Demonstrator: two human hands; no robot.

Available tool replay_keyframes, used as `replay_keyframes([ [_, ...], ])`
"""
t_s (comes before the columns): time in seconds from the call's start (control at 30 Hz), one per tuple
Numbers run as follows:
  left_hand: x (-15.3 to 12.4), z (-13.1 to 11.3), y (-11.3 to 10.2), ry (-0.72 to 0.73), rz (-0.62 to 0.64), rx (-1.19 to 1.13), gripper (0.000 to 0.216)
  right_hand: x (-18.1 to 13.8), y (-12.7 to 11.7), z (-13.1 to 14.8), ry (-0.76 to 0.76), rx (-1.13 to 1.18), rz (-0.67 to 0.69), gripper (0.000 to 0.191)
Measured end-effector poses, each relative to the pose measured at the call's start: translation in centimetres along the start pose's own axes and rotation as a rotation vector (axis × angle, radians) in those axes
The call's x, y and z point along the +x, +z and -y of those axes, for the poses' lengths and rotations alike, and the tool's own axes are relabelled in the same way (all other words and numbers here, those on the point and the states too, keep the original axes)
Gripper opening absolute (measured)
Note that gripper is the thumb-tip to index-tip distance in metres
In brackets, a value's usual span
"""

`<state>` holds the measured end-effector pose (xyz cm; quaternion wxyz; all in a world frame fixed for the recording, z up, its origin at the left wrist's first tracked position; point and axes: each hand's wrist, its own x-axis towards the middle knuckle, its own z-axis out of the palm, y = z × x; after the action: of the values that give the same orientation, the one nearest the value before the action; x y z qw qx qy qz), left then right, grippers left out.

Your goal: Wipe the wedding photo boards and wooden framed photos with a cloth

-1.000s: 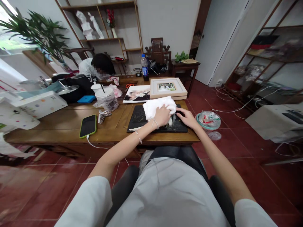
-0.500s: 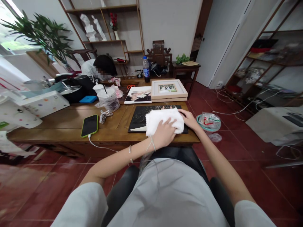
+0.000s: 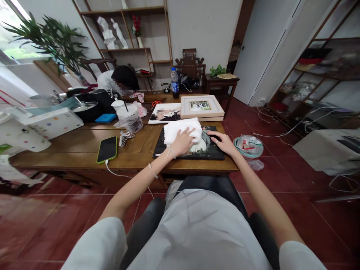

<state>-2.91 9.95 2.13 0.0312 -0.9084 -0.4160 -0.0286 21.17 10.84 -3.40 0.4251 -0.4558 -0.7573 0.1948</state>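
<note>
My left hand (image 3: 182, 142) lies with its fingers spread on top of a folded white towel (image 3: 173, 131), pressing it onto a dark photo panel (image 3: 215, 150). The panel lies flat near the table's front edge. It shows figures in pale clothing, and the towel hides its upper left part. At the panel's right side rests my right hand (image 3: 222, 142), its fingers stretched out over the edge and no object in it.
Behind the panel lie another photo print (image 3: 164, 113) and stacked pale picture frames (image 3: 201, 107). A phone (image 3: 107, 149) on a cable, a bagged drink cup (image 3: 129, 118) and a bottle (image 3: 174, 84) share the wooden table (image 3: 135, 150). A person (image 3: 123, 80) leans across the far side.
My left hand has slid the towel left and slightly away from me, uncovering the panel's right part with its pictured figures. My right hand stays at the right edge.
</note>
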Motion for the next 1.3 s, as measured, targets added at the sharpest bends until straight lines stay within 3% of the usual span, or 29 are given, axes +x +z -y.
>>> replay_keyframes([
  [0.2,-6.6,-5.1,-0.9,0.266,0.011,0.001,0.034,0.0,-0.2,-0.1,-0.011,0.006,0.003,0.036],
  [0.33,-8.1,-5.6,-0.8,0.351,-0.012,-0.01,0.034,0.0,-0.2,-0.1,-0.007,0.039,0.011,0.037],
  [0.43,-6.4,-4.1,-0.5,0.3,-0.006,-0.034,0.032,0.0,-0.2,-0.1,-0.004,-0.003,0.001,0.037],
  [0.7,1.7,2.3,0.9,0.075,-0.048,-0.061,0.036,0.0,-0.1,0.1,0.02,-0.013,0.007,0.032],
  [0.87,2.7,3.1,1.1,-0.01,-0.08,-0.04,0.04,0.0,-0.1,0.3,0.021,0.007,0.012,0.032],
  [1.0,0.6,1.5,0.7,0.018,-0.056,-0.028,0.038,-0.1,-0.1,0.1,0.016,0.003,0.005,0.032],
  [1.2,-6.0,-3.1,-0.1,0.135,-0.035,0.05,0.033,0.0,-0.1,-0.3,-0.004,-0.006,0.011,0.033],
  [1.3,-8.5,-4.1,-0.5,0.219,-0.031,0.037,0.03,0.0,-0.1,-0.2,0.003,-0.009,0.012,0.033],
])
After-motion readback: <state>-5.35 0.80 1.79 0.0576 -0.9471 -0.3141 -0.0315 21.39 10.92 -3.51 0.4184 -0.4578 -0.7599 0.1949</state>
